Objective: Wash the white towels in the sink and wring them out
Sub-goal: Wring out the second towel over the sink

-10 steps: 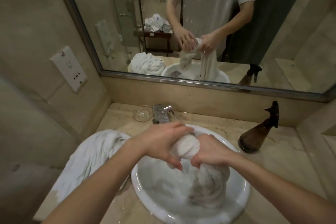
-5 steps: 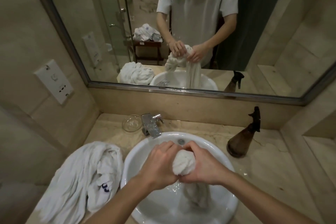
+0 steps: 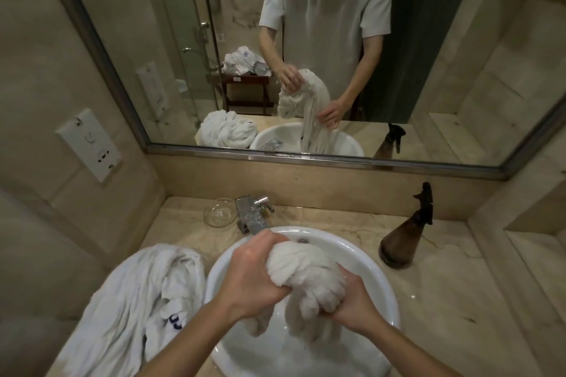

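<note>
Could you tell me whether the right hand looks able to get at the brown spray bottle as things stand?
Probably not right away: the right hand grips the wet towel over the sink. The counter path to the spray bottle looks free once it lets go.

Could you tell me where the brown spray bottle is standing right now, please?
In the head view, the spray bottle stands on the counter right of the sink, near the wall below the mirror.

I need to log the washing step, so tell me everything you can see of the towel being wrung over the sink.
The wet towel is white terry cloth, bunched and twisted into a thick knotted wad above the white sink. The left hand grips its upper end, the right hand its lower end. Loose tails hang from it into the basin.
</note>
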Available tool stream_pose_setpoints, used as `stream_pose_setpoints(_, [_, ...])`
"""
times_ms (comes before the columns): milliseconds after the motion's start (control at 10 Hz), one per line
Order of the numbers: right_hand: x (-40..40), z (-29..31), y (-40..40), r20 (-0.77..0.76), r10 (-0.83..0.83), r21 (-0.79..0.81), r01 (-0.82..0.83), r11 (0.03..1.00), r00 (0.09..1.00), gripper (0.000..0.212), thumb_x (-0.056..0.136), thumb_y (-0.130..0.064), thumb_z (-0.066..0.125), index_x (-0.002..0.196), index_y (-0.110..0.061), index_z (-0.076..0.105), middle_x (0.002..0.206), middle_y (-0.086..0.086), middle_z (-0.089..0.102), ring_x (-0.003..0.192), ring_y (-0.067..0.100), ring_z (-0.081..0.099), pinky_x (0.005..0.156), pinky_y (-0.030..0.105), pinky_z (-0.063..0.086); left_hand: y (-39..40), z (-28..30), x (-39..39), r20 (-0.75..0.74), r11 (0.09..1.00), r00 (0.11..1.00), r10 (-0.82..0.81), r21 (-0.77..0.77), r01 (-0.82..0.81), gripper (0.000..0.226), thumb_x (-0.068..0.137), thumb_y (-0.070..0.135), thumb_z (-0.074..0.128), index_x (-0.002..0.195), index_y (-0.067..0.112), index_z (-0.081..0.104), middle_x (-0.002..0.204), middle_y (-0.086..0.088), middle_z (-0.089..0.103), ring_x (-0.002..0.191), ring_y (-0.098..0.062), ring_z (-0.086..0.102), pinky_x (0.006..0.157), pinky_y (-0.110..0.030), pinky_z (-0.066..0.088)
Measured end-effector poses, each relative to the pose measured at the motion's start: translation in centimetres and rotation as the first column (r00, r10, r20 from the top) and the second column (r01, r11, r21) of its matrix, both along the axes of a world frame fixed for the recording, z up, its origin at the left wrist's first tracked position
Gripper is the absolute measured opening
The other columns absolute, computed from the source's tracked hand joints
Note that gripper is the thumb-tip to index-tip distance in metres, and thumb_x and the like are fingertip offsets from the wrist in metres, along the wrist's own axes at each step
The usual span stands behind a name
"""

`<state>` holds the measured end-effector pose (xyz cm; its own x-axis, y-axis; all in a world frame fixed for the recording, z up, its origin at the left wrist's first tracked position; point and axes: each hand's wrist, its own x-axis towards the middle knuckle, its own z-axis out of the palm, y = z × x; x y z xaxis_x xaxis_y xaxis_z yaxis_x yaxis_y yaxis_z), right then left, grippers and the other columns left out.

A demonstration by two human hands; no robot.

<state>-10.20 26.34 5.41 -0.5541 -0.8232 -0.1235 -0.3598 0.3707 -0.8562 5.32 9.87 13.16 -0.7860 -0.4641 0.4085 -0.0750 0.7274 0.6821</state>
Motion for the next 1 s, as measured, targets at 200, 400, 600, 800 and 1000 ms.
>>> stream_pose_setpoints(200, [-1.6,1.4,-0.7,-0.227,0.076,-0.012,-0.08,0.997,0.971,0.043,0.054,-0.042,0.088,0.088,-0.024,0.069,0.09,-0.006,0.067,0.086,0.007,0.064,0.075,0.033,0.055,-3.2,-1.8,3.0,0.136,0.996,0.99,-0.024,0.086,0.013,0.053,0.052,0.02,0.079,0.099,0.031,0.057,0.093,0.016,0.06,0.084,-0.008,0.061,0.068,-0.036,0.051])
stream_pose_setpoints(400, [-2.3,4.5,-1.6,-0.399,0.18,-0.028,-0.208,0.978,0.899,0.024,0.064,-0.039,0.074,0.081,-0.026,0.063,0.085,-0.016,0.059,0.078,0.007,0.056,0.068,0.021,0.048,-4.3,-3.5,3.7,0.309,0.972,0.933,-0.183,0.2,0.125,0.066,0.061,0.03,0.086,0.116,0.034,0.052,0.107,0.017,0.059,0.098,-0.007,0.06,0.082,-0.039,0.052])
stream_pose_setpoints(600, [-2.2,7.8,-3.4,-0.702,0.334,0.077,-0.399,0.914,0.629,0.033,0.064,-0.026,0.077,0.08,-0.025,0.048,0.079,-0.007,0.056,0.071,0.016,0.054,0.059,0.028,0.038,-4.2,-2.6,1.6,0.425,0.802,0.722,-0.546,0.515,0.303,0.088,0.072,0.023,0.087,0.146,0.034,0.041,0.138,0.018,0.055,0.123,-0.001,0.053,0.102,-0.026,0.044])
stream_pose_setpoints(800, [-1.7,10.1,-4.4,-0.8,0.408,0.137,-0.527,0.838,0.44,0.045,0.059,-0.022,0.083,0.083,-0.021,0.045,0.08,0.0,0.057,0.072,0.023,0.055,0.061,0.034,0.049,-3.0,-3.4,-0.3,0.113,0.381,0.727,-0.677,0.899,0.216,0.094,0.063,0.05,0.089,0.136,0.006,0.05,0.13,-0.006,0.065,0.122,-0.024,0.058,0.104,-0.039,0.046])
stream_pose_setpoints(1000, [-2.2,11.7,-4.7,-0.822,0.399,0.105,-0.581,0.807,0.406,0.042,0.057,-0.019,0.086,0.083,-0.014,0.053,0.078,0.002,0.059,0.069,0.022,0.055,0.063,0.027,0.042,-2.1,-5.6,-0.9,0.131,-0.055,0.858,-0.497,0.982,-0.182,0.111,0.003,0.029,0.102,0.103,-0.001,0.064,0.086,-0.016,0.076,0.075,-0.023,0.075,0.061,-0.033,0.059])
